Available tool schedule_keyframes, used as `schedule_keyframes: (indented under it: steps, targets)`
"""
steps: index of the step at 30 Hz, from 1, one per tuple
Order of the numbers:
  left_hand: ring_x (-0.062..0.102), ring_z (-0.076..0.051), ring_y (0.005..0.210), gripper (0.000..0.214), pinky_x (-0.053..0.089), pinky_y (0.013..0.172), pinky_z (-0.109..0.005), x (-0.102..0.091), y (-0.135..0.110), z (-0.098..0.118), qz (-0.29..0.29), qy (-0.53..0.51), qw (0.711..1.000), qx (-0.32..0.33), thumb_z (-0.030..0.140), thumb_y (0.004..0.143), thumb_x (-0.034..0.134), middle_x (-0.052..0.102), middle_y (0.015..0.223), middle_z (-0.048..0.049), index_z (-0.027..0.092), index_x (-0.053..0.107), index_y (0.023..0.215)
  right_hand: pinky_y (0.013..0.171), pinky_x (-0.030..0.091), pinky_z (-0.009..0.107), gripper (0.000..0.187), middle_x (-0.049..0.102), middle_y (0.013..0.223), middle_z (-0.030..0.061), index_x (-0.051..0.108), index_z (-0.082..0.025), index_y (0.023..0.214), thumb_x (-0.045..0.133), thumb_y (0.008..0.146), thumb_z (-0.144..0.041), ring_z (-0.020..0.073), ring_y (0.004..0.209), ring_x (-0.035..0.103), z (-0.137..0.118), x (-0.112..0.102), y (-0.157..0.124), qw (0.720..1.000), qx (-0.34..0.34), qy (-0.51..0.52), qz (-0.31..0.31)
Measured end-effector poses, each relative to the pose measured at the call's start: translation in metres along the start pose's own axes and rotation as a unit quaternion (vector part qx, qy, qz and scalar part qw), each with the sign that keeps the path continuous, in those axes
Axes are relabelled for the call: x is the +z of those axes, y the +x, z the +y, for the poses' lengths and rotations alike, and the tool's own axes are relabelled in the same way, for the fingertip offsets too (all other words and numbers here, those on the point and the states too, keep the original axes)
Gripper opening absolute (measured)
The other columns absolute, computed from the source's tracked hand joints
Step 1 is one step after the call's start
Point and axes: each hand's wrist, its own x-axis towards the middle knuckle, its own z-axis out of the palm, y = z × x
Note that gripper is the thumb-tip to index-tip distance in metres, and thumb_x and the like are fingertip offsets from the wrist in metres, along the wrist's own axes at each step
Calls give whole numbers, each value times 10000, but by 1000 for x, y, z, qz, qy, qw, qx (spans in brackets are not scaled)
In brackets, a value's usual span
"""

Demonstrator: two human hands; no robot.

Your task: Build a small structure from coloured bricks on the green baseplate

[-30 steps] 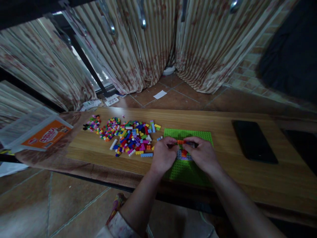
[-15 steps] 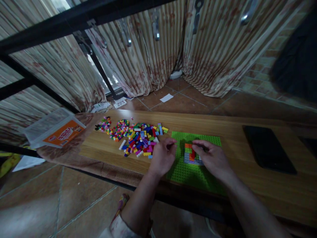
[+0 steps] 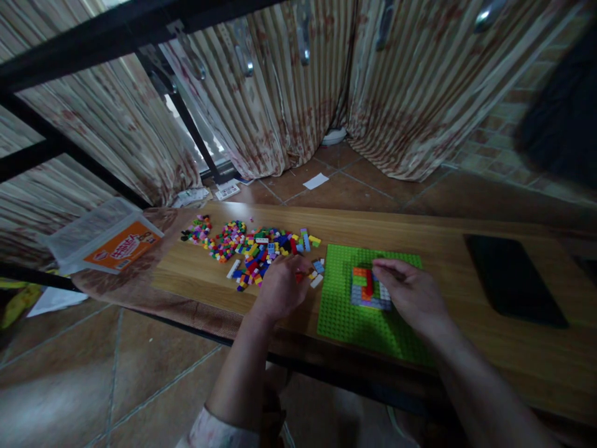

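Observation:
My left hand (image 3: 282, 289) is over the right side of a pile of toy building bricks (image 3: 256, 252), its fingers loosely curved and apart, partly hiding the bricks below. On the green baseplate (image 3: 338, 298) stands a small square brick build (image 3: 359, 292) in orange, red, green, grey-blue and white. My right hand (image 3: 410, 292) is at the right edge of this build and covers part of it. Its thumb and fingertips are pressed together by the build's upper corner; anything between them is too small to make out.
A dark tablet-like slab (image 3: 513, 280) lies on the wooden table (image 3: 443, 239) to the right. At the far left a clear plastic box (image 3: 79, 233) with an orange label rests on its side. Striped curtains (image 3: 280, 112) hang behind, and a white paper (image 3: 316, 181) lies on the floor.
My left hand has moved left from the baseplate's edge to the brick pile, uncovering several loose bricks beside the plate. My right hand stays by the build. The view has shifted slightly.

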Motion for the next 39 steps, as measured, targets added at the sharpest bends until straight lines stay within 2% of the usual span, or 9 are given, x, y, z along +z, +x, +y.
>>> schedule_keyframes:
  steps: [4,8,13,16,22,27,30,33,39]
  targets:
    - [610,-193,852,96,464,799,-307,6,2,3,29,24,999,10,156,798,622,690,861,-30,201,647,879,800,510,383,321,754,916,69,728,-205,908,630,724,-448,238,851,688,0,0,0,1000,-2,6,-8]
    - [594,-220,949,161,449,876,-350,17,5,13,52,64,996,20,242,835,608,687,985,-49,209,644,988,800,508,373,319,755,922,65,727,-203,911,620,734,-445,228,850,687,-1,1,-2,1000,-9,1,-13]
    - [577,-247,977,170,436,877,-379,26,10,27,45,133,990,-29,187,830,566,670,1023,-78,195,641,983,804,499,383,338,751,921,75,729,-192,917,608,745,-456,231,851,678,-1,-1,-2,999,-24,-19,-10]
    - [579,-256,957,168,433,859,-388,28,11,31,49,141,988,-47,158,833,541,667,1010,-96,185,642,965,795,501,384,340,748,908,77,727,-191,930,610,755,-458,229,844,677,1,-1,-2,1000,-25,-9,-15]
    - [591,-255,922,171,439,858,-380,28,13,28,85,107,990,-36,170,856,535,665,949,-98,170,642,990,772,500,380,339,745,926,81,725,-192,946,613,757,-450,229,841,674,2,-3,-1,1000,-12,5,-15]
    - [616,-171,847,179,476,784,-276,27,8,36,88,-24,996,15,194,886,535,650,986,-58,196,618,1045,693,493,348,345,745,873,76,730,-183,935,604,753,-448,207,739,659,-3,-5,-1,1000,-2,2,-6]
    - [623,-162,872,154,487,803,-265,33,-1,47,74,-69,994,37,217,890,548,649,1001,-54,195,619,1026,651,479,337,349,743,865,66,730,-185,950,597,756,-444,184,661,631,-4,-6,-1,1000,0,-1,-7]
    - [624,-176,891,150,495,825,-286,41,-10,56,55,-67,995,40,237,888,560,651,976,-53,197,623,1018,662,476,338,341,742,862,67,732,-183,951,597,755,-429,185,673,632,-5,-6,-1,1000,-6,-2,-4]
    - [624,-193,928,172,507,829,-306,54,-18,63,41,-52,998,6,276,891,568,658,999,-51,221,620,1045,699,489,337,314,746,865,65,732,-188,918,593,759,-421,197,746,656,-7,-7,-1,1000,-23,-6,-3]
